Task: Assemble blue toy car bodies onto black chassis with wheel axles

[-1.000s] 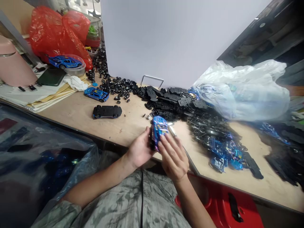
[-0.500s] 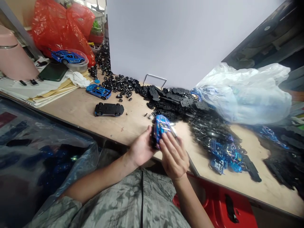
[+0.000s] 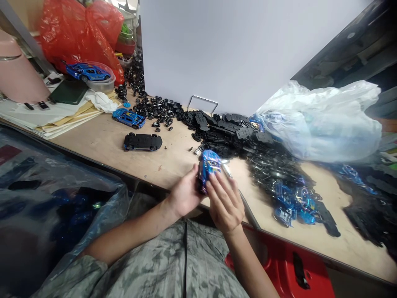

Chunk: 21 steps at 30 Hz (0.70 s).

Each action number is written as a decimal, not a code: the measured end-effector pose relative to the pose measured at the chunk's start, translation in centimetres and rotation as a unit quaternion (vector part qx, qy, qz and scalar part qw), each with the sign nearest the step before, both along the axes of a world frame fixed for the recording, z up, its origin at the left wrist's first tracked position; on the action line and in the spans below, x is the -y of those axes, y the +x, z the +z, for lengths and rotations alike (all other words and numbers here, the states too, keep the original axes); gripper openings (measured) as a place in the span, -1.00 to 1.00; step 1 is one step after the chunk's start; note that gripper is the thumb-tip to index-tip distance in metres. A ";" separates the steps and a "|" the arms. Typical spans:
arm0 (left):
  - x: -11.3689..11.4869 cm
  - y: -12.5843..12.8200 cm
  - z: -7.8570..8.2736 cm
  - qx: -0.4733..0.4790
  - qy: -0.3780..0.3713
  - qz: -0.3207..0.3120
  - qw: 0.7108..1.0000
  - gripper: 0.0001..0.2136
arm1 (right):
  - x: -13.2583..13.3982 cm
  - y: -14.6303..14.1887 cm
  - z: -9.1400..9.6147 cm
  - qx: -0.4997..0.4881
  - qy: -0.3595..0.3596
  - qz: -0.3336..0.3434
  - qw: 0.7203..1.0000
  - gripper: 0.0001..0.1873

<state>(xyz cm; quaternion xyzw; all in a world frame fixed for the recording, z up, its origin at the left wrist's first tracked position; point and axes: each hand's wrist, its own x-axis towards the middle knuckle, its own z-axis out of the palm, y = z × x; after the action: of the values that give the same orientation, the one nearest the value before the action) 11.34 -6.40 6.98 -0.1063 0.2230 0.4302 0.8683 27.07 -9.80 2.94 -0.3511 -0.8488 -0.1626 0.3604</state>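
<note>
Wooden surface spans the frame, white plastic bag on its right, heap of black chassis parts beyond the hands. Left hand and right hand meet at the near edge, both touching one blue toy car between them, long axis pointing away from the body. Neither hand nearer: left at its left flank, right over its near end. Left holds the car, fingers mostly hidden; right fingers straight, close together, laid on top, thumb hidden, can't tell if gripping.
</note>
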 end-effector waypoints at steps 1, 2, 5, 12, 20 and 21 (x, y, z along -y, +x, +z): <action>0.0 0.0 0.0 -0.002 0.000 0.001 1.000 -0.53 | -0.1 0.0 -0.1 -0.001 -0.001 0.000 1.000 -0.50; 0.0 0.0 0.0 -0.005 0.002 0.000 1.000 -0.53 | -0.1 0.0 -0.1 -0.003 -0.002 0.000 1.000 -0.50; 0.0 0.0 0.1 -0.009 0.014 -0.001 1.000 -0.52 | -0.2 -0.1 -0.2 -0.002 -0.006 0.004 1.000 -0.51; 0.2 -0.1 0.2 -0.005 0.026 0.009 1.000 -0.50 | 0.0 -0.6 0.3 -0.011 -0.005 0.002 1.000 -0.51; 0.2 -0.1 0.8 -0.001 0.051 0.023 0.998 -0.50 | 0.2 -0.9 0.5 -0.012 -0.002 -0.009 1.000 -0.51; 0.2 -0.1 0.7 -0.004 0.053 0.026 0.998 -0.50 | 0.3 -0.9 0.5 -0.014 -0.002 -0.007 1.000 -0.51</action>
<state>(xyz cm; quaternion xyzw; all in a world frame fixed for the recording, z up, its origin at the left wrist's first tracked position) 11.25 -6.64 7.68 -0.0647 0.2006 0.4645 0.8601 26.14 -10.05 3.47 -0.3597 -0.8416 -0.1583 0.3706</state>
